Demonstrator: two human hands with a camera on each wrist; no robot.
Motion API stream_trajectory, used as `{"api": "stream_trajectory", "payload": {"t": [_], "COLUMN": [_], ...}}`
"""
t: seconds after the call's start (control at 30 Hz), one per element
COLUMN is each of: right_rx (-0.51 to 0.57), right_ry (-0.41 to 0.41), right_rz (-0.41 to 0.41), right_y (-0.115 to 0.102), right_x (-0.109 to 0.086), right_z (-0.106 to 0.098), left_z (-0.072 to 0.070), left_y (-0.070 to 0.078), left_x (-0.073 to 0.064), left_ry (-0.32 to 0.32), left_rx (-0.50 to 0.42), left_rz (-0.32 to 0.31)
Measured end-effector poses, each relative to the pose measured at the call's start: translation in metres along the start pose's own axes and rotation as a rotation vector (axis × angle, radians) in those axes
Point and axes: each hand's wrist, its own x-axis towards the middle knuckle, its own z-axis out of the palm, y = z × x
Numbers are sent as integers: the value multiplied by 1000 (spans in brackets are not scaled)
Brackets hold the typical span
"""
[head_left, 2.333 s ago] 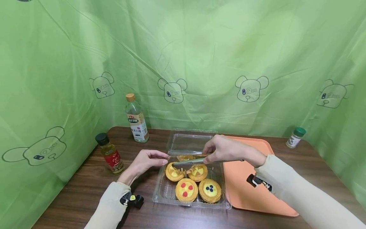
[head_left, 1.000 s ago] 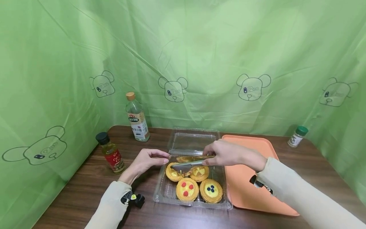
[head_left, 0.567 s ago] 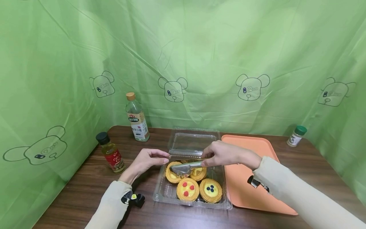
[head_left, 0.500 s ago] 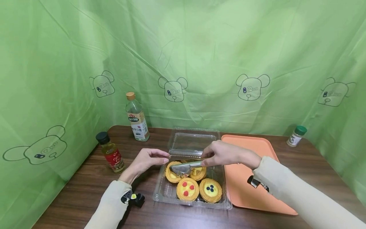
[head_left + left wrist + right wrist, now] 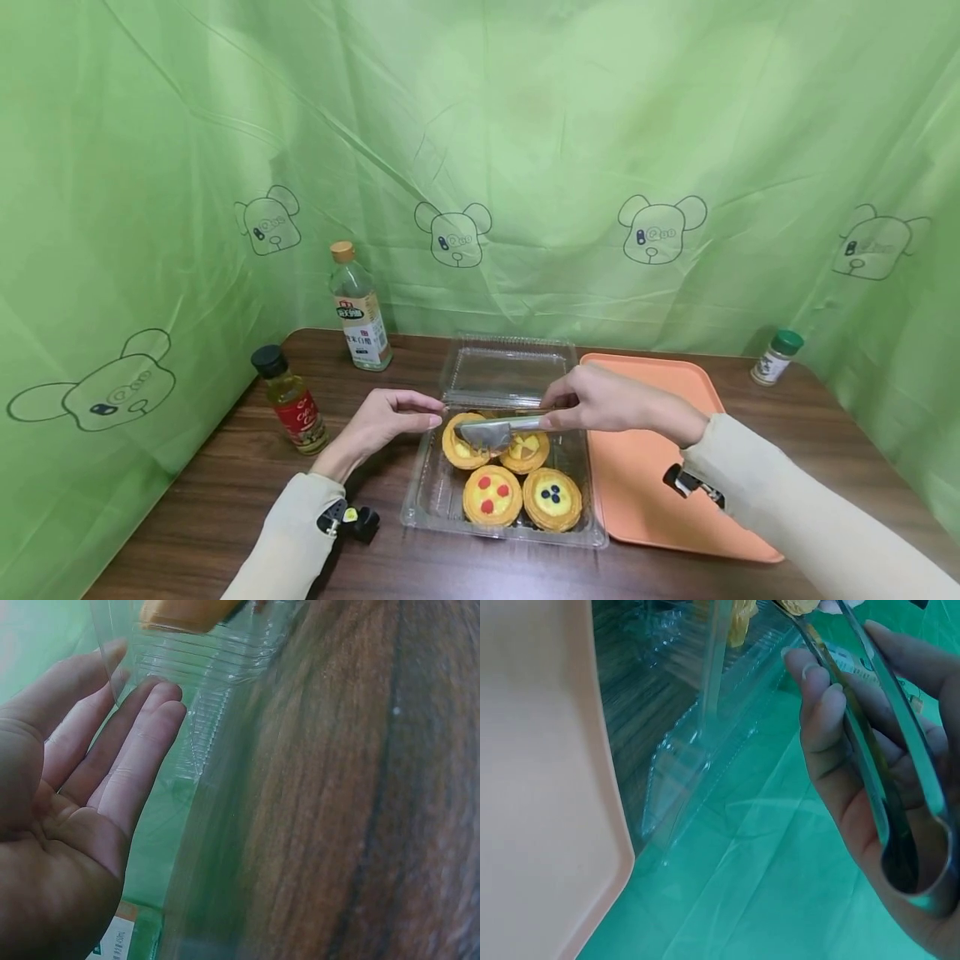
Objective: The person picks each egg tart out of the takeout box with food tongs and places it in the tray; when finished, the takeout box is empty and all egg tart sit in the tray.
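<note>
My right hand (image 5: 592, 398) grips metal tongs (image 5: 889, 712). In the head view the tongs' flat end lies over the rear left egg tart (image 5: 459, 450), with one side across its top. My left hand (image 5: 386, 421) pinches the left rim of a clear plastic box (image 5: 502, 537) between thumb and fingers; the other fingers extend along its outside in the left wrist view. The box also holds a tart with pale wedge topping (image 5: 528, 451), a tart with red dots (image 5: 492, 497) and a tart with dark berries (image 5: 552, 500). The tongs hide part of the rear tarts.
An orange tray (image 5: 660, 500) lies right of the box, whose clear lid (image 5: 510, 371) is folded back. To the left stand an olive oil bottle (image 5: 296, 408) and a vinegar bottle (image 5: 362, 325). A green-capped shaker (image 5: 777, 357) stands far right, before a green curtain (image 5: 525, 125).
My right hand and the tongs have shifted slightly right. The rear left tart has moved a little up and right with the tongs. My left hand stays at the box rim.
</note>
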Motion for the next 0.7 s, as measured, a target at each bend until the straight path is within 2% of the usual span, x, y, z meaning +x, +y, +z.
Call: {"api": "stream_trajectory", "payload": {"t": [0.2, 0.47, 0.7], "right_rx": [38, 53, 49], "right_ry": [44, 129, 232], "right_rz": [37, 71, 122], "right_y": [2, 6, 12], "right_x": [-19, -44, -67], "right_z": [-8, -22, -33], "left_z": [-1, -1, -1], "left_y": [1, 2, 4], "left_x": [0, -1, -2], "left_ry": [-15, -5, -3], "left_rx": [-2, 10, 14], "left_rz": [15, -13, -12]}}
